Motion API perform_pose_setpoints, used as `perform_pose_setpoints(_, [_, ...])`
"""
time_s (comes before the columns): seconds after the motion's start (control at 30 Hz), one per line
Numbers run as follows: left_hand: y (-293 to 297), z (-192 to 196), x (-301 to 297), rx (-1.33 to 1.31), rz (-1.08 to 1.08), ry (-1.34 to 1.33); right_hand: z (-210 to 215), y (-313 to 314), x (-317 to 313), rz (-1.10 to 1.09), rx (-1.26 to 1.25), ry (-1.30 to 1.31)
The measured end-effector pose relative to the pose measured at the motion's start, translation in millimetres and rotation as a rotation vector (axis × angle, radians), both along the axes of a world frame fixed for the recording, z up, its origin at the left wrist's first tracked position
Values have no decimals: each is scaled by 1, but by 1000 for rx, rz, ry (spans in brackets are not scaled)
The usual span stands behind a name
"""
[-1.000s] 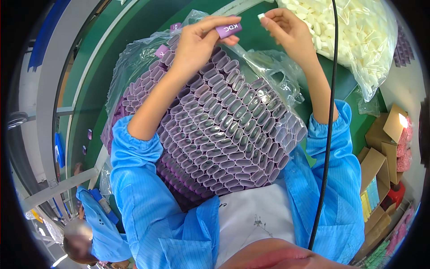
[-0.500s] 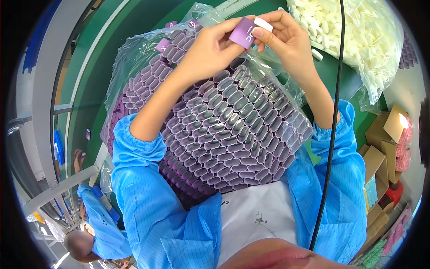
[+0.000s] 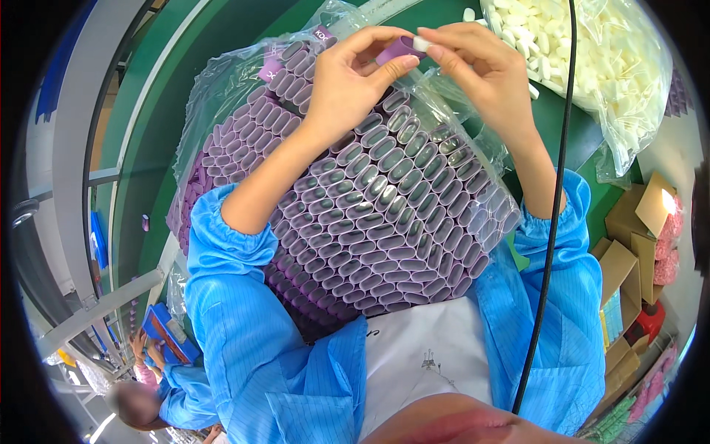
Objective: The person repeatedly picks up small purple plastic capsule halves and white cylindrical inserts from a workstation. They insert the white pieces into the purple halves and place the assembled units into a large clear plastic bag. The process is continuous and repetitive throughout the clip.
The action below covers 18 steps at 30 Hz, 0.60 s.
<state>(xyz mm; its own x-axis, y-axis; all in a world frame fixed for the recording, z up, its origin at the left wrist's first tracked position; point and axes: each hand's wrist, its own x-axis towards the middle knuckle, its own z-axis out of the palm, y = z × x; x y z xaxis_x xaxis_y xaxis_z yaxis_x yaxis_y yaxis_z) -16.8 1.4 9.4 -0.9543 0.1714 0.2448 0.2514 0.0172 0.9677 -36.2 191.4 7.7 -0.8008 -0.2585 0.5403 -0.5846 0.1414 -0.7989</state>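
Observation:
A purple oval tube is gripped between the fingers and thumb of my left hand. My right hand pinches a small white oval cap at the tube's right end. The cap meets the tube's mouth; whether it sits inside is hard to make out. Below both hands lies a big stack of purple oval tubes, their open ends facing up, partly wrapped in a clear plastic bag. My left forearm crosses over the stack.
A clear bag of white oval caps lies on the green table at the far right. A black cable hangs across the right side. Cardboard boxes stand at right. Another person in blue works at lower left near a blue tray.
The tube has tilted so its open end faces my right hand, and the cap now meets that end. My right hand has shifted slightly right. The other person's arms have moved toward the blue tray.

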Motion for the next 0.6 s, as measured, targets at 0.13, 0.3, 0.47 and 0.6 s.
perform_pose_setpoints(0.13, [3, 6, 4, -102, 43, -12, 3, -4, 4, -34, -83, 40])
perform_pose_setpoints(0.3, [6, 5, 7, -160, 63, 23, -8, -11, 4, -51, -160, 107])
perform_pose_setpoints(0.47, [3, -2, 9, -190, 102, 139, -3, -9, 4, -22, -95, 192])
perform_pose_setpoints(0.6, [1, -5, 6, -261, 101, 289, 2, -3, 4, -47, 8, 192])
